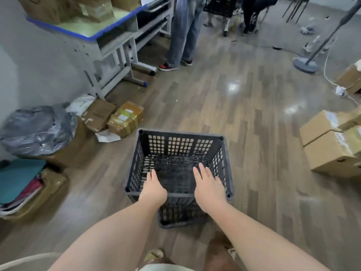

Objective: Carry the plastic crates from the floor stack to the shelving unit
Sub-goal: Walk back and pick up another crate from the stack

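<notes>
An empty dark grey plastic crate [181, 145] with perforated walls is in front of me, low over the wooden floor. My left hand [153, 189] grips its near rim on the left, with the fingers curled down inside. My right hand [209, 186] holds the same rim on the right, its fingers reaching over into the crate. The crate tips slightly toward me and its underside shows below my wrists. I see neither a floor stack nor a shelving unit.
A blue-edged desk [88, 34] with boxes stands at the back left, and a person [183, 36] stands beside it. Cardboard parcels [125, 118] and a grey bag [37, 130] lie on the left. On the right are cardboard boxes [332, 145], a fan base [304, 64] and a white cable [340, 90].
</notes>
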